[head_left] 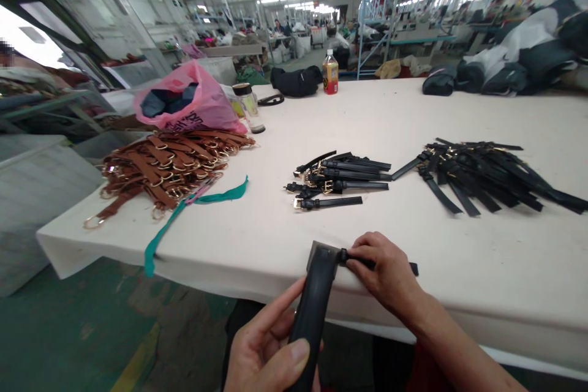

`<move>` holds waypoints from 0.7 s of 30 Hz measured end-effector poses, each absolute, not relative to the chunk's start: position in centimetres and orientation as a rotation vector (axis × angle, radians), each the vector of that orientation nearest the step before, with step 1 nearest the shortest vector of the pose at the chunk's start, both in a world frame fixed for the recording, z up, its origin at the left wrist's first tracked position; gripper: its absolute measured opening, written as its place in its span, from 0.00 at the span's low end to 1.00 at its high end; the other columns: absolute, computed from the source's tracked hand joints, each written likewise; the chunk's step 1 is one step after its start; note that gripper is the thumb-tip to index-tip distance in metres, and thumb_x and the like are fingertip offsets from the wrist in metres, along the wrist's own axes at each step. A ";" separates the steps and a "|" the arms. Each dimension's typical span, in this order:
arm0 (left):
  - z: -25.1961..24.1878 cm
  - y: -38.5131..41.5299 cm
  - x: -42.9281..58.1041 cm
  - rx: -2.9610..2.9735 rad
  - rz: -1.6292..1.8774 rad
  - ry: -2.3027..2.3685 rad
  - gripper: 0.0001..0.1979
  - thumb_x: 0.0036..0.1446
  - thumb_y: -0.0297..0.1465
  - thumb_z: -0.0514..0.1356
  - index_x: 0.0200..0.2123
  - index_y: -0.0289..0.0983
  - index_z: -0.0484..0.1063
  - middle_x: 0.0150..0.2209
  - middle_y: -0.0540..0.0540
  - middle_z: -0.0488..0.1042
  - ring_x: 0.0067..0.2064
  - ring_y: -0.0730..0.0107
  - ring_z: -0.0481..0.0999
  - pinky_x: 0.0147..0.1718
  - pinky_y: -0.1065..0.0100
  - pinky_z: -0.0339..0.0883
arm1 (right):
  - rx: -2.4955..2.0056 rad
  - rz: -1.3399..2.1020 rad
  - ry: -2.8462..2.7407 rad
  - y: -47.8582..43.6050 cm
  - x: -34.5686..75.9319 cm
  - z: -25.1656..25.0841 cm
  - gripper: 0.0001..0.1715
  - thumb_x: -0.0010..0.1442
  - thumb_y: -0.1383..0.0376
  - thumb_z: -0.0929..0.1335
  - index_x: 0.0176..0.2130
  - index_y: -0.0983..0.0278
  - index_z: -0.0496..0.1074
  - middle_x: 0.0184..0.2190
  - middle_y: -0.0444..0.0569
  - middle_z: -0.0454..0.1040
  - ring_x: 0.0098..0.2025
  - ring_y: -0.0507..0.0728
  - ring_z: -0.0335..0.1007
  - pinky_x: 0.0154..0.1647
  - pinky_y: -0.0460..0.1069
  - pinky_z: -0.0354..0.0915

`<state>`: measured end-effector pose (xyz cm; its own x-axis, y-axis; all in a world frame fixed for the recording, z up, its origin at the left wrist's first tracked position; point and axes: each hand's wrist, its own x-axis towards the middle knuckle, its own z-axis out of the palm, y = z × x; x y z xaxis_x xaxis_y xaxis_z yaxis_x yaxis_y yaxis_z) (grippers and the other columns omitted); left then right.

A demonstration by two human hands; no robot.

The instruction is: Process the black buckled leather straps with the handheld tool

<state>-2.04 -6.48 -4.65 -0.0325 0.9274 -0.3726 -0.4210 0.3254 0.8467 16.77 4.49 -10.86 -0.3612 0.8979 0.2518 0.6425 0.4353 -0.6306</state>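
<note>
My left hand (271, 340) is wrapped around a long black tool with a grey squared end (314, 294), tilted up from the table's front edge; its exact kind does not show. My right hand (384, 266) pinches a small black strap (410, 267) flat near the table edge. One end of that strap meets the tool's squared end, and the other sticks out beyond my right hand. Ahead lies a small group of black buckle straps (349, 176) with gold buckles. A larger heap of black straps (487, 174) spreads to the right.
Brown straps with metal rings (169, 162) are piled on the white table (271, 220) at left, beside a teal ribbon (165, 236). Behind them are a pink bag (202, 101) and a glass jar (250, 110). A drink bottle (330, 73) and dark rolls (505, 76) stand farther back.
</note>
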 end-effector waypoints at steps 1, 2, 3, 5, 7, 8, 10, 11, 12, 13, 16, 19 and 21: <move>-4.8 -6.4 -2.0 0.583 1.194 1.124 0.26 0.45 0.33 0.66 0.50 0.43 0.71 0.24 0.44 0.79 0.14 0.64 0.75 0.11 0.73 0.61 | -1.273 0.569 -2.126 4.5 16.8 -10.9 0.05 0.55 0.67 0.68 0.32 0.60 0.75 0.34 0.47 0.71 0.37 0.55 0.64 0.39 0.50 0.60; -4.9 -6.4 -2.0 0.585 1.203 1.123 0.26 0.46 0.32 0.65 0.51 0.43 0.71 0.24 0.43 0.79 0.14 0.64 0.75 0.11 0.73 0.61 | -1.254 0.559 -2.135 4.4 16.8 -11.0 0.05 0.55 0.67 0.68 0.32 0.60 0.75 0.34 0.47 0.71 0.37 0.55 0.64 0.39 0.50 0.59; -4.9 -6.4 -2.0 0.586 1.207 1.121 0.25 0.46 0.32 0.64 0.51 0.43 0.70 0.25 0.43 0.79 0.14 0.65 0.75 0.10 0.74 0.61 | -1.237 0.552 -2.145 4.4 16.8 -11.0 0.05 0.55 0.68 0.68 0.31 0.61 0.75 0.33 0.47 0.71 0.37 0.55 0.64 0.39 0.50 0.59; -4.9 -6.5 -2.1 0.591 1.207 1.121 0.25 0.47 0.31 0.64 0.51 0.42 0.70 0.25 0.43 0.79 0.15 0.65 0.75 0.11 0.73 0.62 | -1.214 0.547 -2.165 4.4 16.8 -10.9 0.06 0.56 0.69 0.67 0.29 0.61 0.74 0.33 0.47 0.71 0.37 0.55 0.63 0.39 0.50 0.59; -5.0 -6.5 -2.1 0.594 1.203 1.127 0.25 0.47 0.31 0.64 0.51 0.42 0.70 0.24 0.44 0.79 0.15 0.65 0.75 0.11 0.73 0.63 | -1.219 0.565 -2.180 4.4 16.7 -10.6 0.06 0.56 0.70 0.66 0.28 0.62 0.72 0.32 0.47 0.70 0.36 0.54 0.63 0.39 0.49 0.58; -5.0 -6.5 -2.1 0.596 1.201 1.128 0.25 0.47 0.31 0.63 0.51 0.42 0.70 0.24 0.43 0.79 0.15 0.64 0.75 0.11 0.73 0.63 | -1.233 0.580 -2.191 4.5 16.6 -10.4 0.06 0.56 0.70 0.66 0.28 0.62 0.71 0.31 0.47 0.69 0.36 0.54 0.62 0.38 0.49 0.58; -5.2 -6.4 -2.2 0.603 1.202 1.119 0.25 0.47 0.31 0.64 0.51 0.42 0.70 0.24 0.43 0.79 0.14 0.64 0.75 0.10 0.73 0.62 | -1.274 0.607 -2.225 4.6 16.5 -10.0 0.05 0.55 0.70 0.65 0.28 0.63 0.68 0.31 0.46 0.68 0.36 0.54 0.61 0.38 0.49 0.57; -5.4 -6.4 -2.2 0.606 1.204 1.113 0.25 0.47 0.31 0.64 0.51 0.43 0.70 0.24 0.43 0.79 0.14 0.64 0.75 0.10 0.73 0.62 | -1.291 0.619 -2.247 4.7 16.4 -9.8 0.05 0.56 0.70 0.65 0.28 0.63 0.67 0.31 0.46 0.67 0.36 0.54 0.61 0.38 0.48 0.57; -5.5 -6.4 -2.3 0.609 1.203 1.108 0.25 0.47 0.31 0.64 0.52 0.43 0.70 0.24 0.43 0.79 0.14 0.64 0.75 0.10 0.73 0.62 | -1.304 0.632 -2.269 4.7 16.3 -9.7 0.05 0.57 0.69 0.64 0.29 0.63 0.67 0.31 0.46 0.67 0.36 0.54 0.61 0.38 0.48 0.57; -5.7 -6.3 -2.4 0.612 1.200 1.107 0.26 0.47 0.31 0.64 0.52 0.43 0.69 0.24 0.43 0.79 0.14 0.63 0.75 0.10 0.72 0.62 | -1.310 0.647 -2.288 4.8 16.3 -9.6 0.05 0.58 0.68 0.63 0.29 0.63 0.66 0.31 0.46 0.67 0.36 0.54 0.61 0.38 0.48 0.56; -6.2 -6.3 -2.6 0.614 1.180 1.115 0.28 0.47 0.32 0.63 0.54 0.41 0.67 0.24 0.43 0.79 0.14 0.62 0.75 0.10 0.71 0.63 | -1.318 0.672 -2.319 5.1 16.2 -9.4 0.08 0.60 0.66 0.62 0.29 0.63 0.66 0.31 0.45 0.67 0.35 0.53 0.60 0.36 0.48 0.54; -6.7 -6.4 -2.9 0.607 1.186 1.087 0.29 0.47 0.32 0.63 0.55 0.41 0.66 0.24 0.43 0.79 0.14 0.63 0.75 0.10 0.71 0.64 | -1.346 0.646 -2.342 5.5 16.0 -9.2 0.09 0.60 0.66 0.61 0.28 0.63 0.67 0.30 0.45 0.67 0.34 0.53 0.61 0.36 0.49 0.52; -7.0 -6.5 -3.1 0.597 1.198 1.055 0.28 0.48 0.32 0.62 0.55 0.42 0.66 0.24 0.43 0.79 0.14 0.63 0.75 0.10 0.71 0.64 | -1.370 0.680 -2.335 5.8 15.9 -8.9 0.10 0.58 0.67 0.62 0.26 0.64 0.66 0.28 0.44 0.68 0.32 0.52 0.61 0.35 0.48 0.52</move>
